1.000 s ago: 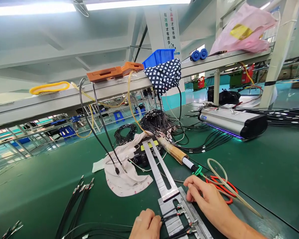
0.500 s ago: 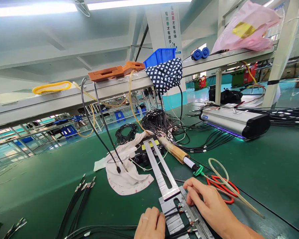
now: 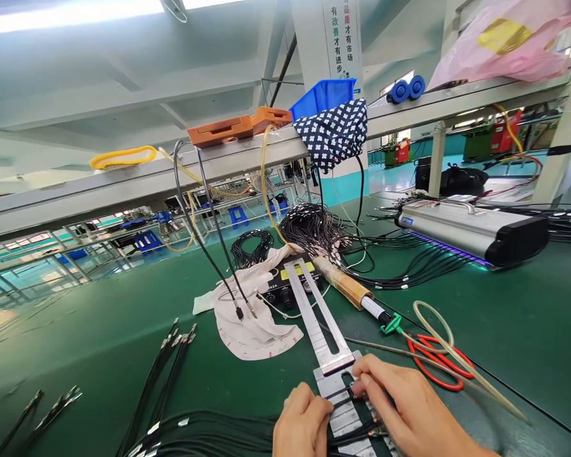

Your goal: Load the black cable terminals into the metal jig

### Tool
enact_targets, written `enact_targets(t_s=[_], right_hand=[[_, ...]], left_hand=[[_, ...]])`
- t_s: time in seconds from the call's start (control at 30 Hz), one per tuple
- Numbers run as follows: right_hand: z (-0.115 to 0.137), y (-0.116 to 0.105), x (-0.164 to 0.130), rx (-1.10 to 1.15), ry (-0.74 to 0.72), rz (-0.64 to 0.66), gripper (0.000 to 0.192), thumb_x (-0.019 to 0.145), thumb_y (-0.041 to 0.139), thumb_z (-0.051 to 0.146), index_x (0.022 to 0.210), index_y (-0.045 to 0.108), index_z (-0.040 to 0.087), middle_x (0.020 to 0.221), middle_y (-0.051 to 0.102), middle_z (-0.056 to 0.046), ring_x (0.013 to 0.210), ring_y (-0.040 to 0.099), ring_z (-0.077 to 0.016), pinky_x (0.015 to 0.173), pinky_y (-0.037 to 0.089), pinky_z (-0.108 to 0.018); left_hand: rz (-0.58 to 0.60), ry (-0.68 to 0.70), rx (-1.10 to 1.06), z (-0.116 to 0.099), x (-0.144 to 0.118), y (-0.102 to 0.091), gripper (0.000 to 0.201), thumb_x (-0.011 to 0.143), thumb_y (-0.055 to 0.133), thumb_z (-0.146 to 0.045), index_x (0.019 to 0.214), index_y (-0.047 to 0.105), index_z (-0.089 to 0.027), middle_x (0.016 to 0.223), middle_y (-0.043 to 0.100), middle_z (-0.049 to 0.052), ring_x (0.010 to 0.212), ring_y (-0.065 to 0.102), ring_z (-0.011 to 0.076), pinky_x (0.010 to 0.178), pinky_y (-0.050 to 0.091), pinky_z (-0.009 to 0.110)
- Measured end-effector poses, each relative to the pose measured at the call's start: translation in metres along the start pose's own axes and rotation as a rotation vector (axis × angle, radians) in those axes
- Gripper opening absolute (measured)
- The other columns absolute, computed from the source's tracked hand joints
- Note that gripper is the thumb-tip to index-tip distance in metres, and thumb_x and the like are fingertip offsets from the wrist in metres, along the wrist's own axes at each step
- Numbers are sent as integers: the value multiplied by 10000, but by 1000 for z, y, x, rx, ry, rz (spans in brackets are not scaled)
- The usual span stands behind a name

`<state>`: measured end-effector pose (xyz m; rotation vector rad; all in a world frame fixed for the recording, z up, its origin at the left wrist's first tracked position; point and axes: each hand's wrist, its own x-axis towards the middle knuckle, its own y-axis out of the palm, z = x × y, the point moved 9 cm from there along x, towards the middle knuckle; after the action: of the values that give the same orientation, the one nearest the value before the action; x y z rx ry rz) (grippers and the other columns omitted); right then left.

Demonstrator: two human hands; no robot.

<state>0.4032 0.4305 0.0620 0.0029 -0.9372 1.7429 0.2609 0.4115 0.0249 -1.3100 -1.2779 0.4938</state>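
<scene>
Both hands are down at the metal jig on the green surface. My right hand lies curled over the jig's right side, fingertips pinching a connector end, while my left hand is closed on the black cables just left of it. I judge I'm seating cable ends into the jig's slots; next calls for a steady press, keeping each cable straight.

bright overhead tube light (glaring white), sharp centre, wide-angle bending at edges
</scene>
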Motion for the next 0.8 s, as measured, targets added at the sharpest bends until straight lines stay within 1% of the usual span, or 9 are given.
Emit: enact_targets(t_s=[0.17,0.37,0.43,0.5,0.57,0.63,0.7,0.73,0.8], right_hand=[[18,19,-6,-210,-177,104,259,948,308,113,1006,543,202,847,666,-51,758,631,-198,685,473,-293],[22,29,-12,-299,-228,142,243,878,378,59,935,569,199,824,662,-68,750,631,-204,684,488,-276],[23,31,-12,-316,-233,167,251,859,383,44,918,570,201,827,662,-64,756,628,-200,693,490,-271],[25,33,-11,-350,-231,213,263,850,383,30,911,574,200,827,659,-62,749,622,-195,685,487,-267],[28,36,-8,-400,-224,284,265,858,370,25,891,580,183,816,653,-73,723,611,-198,656,481,-275],[30,39,-4,-433,-209,357,270,873,347,34,881,587,156,796,645,-91,682,596,-210,618,472,-297],[30,38,0,-399,-186,383,290,890,317,53,885,593,143,791,645,-99,670,593,-221,612,468,-319],[29,35,2,-347,-174,367,302,903,303,71,892,595,146,798,648,-96,681,598,-224,623,469,-325],[24,27,3,-163,-138,297,319,941,280,131,909,596,166,838,663,-82,735,620,-215,667,474,-319]], left_hand=[[-3,-29,-43,-5,2,-4,294,923,372,-127,811,631,-211,727,510,15,674,538,146,606,393,234],[36,-53,-16,-11,6,-10,315,895,356,-96,801,643,-187,745,514,33,687,524,163,614,399,268],[65,-51,32,-14,6,-9,311,868,368,-45,794,636,-183,766,532,32,706,531,165,624,420,272],[86,-22,108,-18,4,-6,259,854,430,-33,806,635,-183,818,564,29,748,547,176,641,448,287],[76,38,241,-25,0,-3,197,855,493,-57,869,648,-178,857,592,34,791,562,200,670,481,322],[46,94,376,-29,-5,0,206,873,488,-74,975,649,-152,874,618,56,837,577,227,716,509,359],[60,122,419,-27,-9,6,270,868,453,-44,1050,634,-126,874,642,71,845,595,231,745,526,356],[96,135,387,-24,-9,9,302,852,450,-28,1074,629,-130,882,653,71,837,607,228,746,531,343],[190,126,237,-16,-8,12,358,822,443,-6,1082,633,-162,898,675,62,819,630,215,739,529,314]])
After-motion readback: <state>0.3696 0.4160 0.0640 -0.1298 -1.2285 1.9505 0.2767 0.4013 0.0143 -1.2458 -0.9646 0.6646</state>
